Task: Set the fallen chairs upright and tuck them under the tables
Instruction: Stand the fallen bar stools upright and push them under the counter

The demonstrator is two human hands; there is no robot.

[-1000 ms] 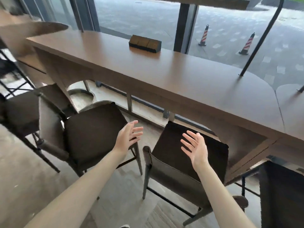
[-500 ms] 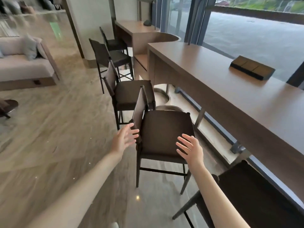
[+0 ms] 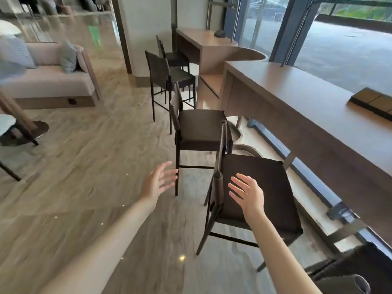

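Head view: both hands up, fingers spread, holding nothing. Left hand [image 3: 158, 183] over floor [image 3: 84, 187], just left of near chair [image 3: 254, 194]. Right hand [image 3: 247, 193] above near chair's seat; touching or not, cannot tell. Near chair upright, beside long desk [image 3: 307, 107] edge, seat not under it. Second chair [image 3: 201, 128] upright just behind, also beside desk edge. Two more chairs [image 3: 169, 73] farther back by small desk [image 3: 207, 45]. Sofa [image 3: 53, 79] far left.
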